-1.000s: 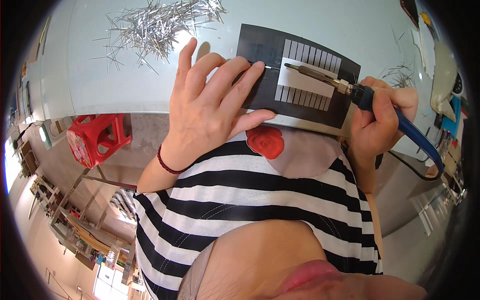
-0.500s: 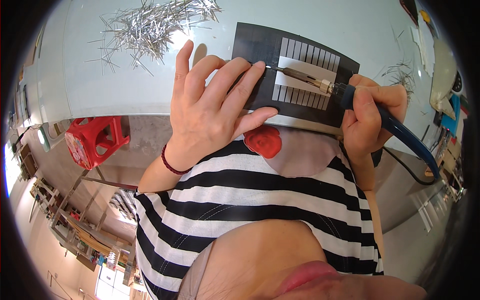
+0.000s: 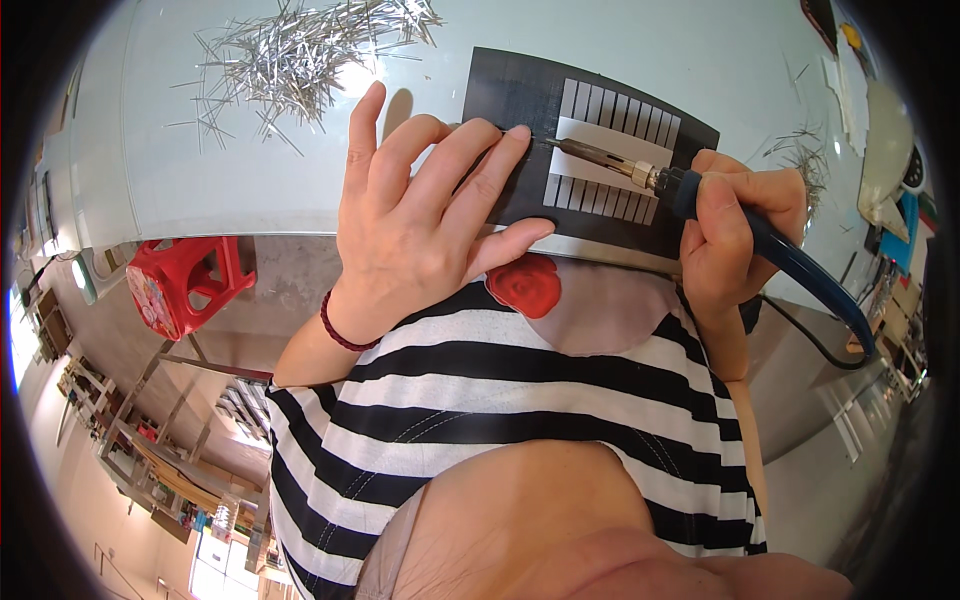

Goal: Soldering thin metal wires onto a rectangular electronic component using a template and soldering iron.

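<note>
My right hand is closed round the dark blue handle of a soldering iron, its metal tip pointing left. Beneath the tip lies a flat black board with a pale panel crossed by dark stripes along two sides. My left hand rests over the board's left part, fingers spread, thumb stretched toward its near edge. The index fingertip presses on the board just left of the iron's tip. A thin dark line runs between fingertip and tip, too small to make out clearly.
A heap of thin silvery metal strips lies at the table's far left, and a smaller scatter at the right. The iron's black cable hangs past the table edge. A red plastic stool stands on the floor, left.
The iron and my right hand have shifted slightly; the tip sits a little nearer to me. A bright glint beside the tip has gone. My left hand keeps nearly the same pose.
</note>
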A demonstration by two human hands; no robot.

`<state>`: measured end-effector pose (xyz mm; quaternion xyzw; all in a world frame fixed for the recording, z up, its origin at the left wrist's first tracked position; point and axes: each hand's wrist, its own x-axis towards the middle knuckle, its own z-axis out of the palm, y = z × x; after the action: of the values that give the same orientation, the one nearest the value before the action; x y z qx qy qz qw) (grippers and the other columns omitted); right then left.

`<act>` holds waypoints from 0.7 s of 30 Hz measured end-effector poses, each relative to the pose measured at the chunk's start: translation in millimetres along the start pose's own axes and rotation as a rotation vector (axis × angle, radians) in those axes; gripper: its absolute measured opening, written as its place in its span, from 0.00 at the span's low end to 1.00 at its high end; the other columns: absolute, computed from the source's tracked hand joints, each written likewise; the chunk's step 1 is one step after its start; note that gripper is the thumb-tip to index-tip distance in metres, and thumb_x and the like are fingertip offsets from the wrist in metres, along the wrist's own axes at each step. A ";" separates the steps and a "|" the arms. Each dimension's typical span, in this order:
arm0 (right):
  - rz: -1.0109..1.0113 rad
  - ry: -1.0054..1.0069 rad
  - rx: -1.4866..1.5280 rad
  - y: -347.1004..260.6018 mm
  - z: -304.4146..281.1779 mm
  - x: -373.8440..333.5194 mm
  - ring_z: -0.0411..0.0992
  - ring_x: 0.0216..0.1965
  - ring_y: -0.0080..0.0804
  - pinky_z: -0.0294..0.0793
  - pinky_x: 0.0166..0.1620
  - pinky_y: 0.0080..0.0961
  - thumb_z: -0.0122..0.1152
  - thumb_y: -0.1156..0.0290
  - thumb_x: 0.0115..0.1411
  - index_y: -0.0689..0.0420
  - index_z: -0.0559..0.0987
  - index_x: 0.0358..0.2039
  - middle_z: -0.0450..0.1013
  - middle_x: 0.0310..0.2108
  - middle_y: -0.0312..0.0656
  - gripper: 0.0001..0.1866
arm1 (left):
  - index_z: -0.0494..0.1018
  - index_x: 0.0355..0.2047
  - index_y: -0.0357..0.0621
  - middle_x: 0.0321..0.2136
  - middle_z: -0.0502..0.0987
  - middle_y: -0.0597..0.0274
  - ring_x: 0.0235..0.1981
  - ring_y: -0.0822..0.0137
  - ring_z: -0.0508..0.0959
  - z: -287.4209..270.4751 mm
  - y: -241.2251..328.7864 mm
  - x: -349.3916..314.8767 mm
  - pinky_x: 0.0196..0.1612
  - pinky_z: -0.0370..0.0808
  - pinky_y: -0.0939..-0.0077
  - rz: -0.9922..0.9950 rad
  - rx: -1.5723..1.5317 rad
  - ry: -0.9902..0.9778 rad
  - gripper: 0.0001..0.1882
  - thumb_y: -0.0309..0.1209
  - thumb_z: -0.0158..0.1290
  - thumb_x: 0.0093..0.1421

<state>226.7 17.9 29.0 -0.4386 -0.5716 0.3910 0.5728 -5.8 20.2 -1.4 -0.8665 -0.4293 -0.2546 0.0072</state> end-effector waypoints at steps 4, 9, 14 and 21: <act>0.011 -0.020 -0.092 -0.4 -0.9 -0.5 0.50 0.17 0.21 0.52 0.24 0.26 0.50 0.82 0.57 0.61 0.63 0.29 0.56 0.14 0.35 0.06 | 0.84 0.47 0.48 0.42 0.78 0.64 0.43 0.59 0.71 1.0 0.1 -0.9 0.65 0.64 0.46 -0.006 -0.002 0.002 0.30 0.60 0.57 0.57; -0.067 -0.049 -0.054 7.9 -6.6 1.2 0.52 0.17 0.19 0.53 0.22 0.24 0.53 0.86 0.56 0.62 0.64 0.28 0.58 0.16 0.34 0.08 | 0.82 0.48 0.44 0.42 0.76 0.60 0.47 0.58 0.69 3.1 -2.6 -2.1 0.64 0.66 0.48 -0.011 0.025 0.091 0.36 0.64 0.57 0.57; -0.112 -0.101 -0.048 5.6 -6.3 2.0 0.55 0.16 0.18 0.54 0.20 0.22 0.56 0.91 0.54 0.63 0.66 0.28 0.60 0.17 0.34 0.11 | 0.78 0.50 0.39 0.44 0.73 0.54 0.51 0.55 0.66 7.8 -6.7 -9.7 0.63 0.67 0.49 -0.020 0.048 0.194 0.43 0.68 0.57 0.54; -0.158 -0.093 -0.019 9.9 -7.6 0.9 0.57 0.16 0.19 0.56 0.20 0.22 0.57 0.90 0.55 0.63 0.66 0.28 0.62 0.17 0.34 0.10 | 0.77 0.52 0.38 0.45 0.73 0.53 0.51 0.54 0.66 5.6 -7.5 -8.8 0.62 0.68 0.48 -0.018 0.064 0.199 0.45 0.69 0.57 0.53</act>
<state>234.9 21.4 20.2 -0.3787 -0.6341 0.3592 0.5705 -13.4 19.7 -11.7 -0.8323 -0.4424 -0.3255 0.0752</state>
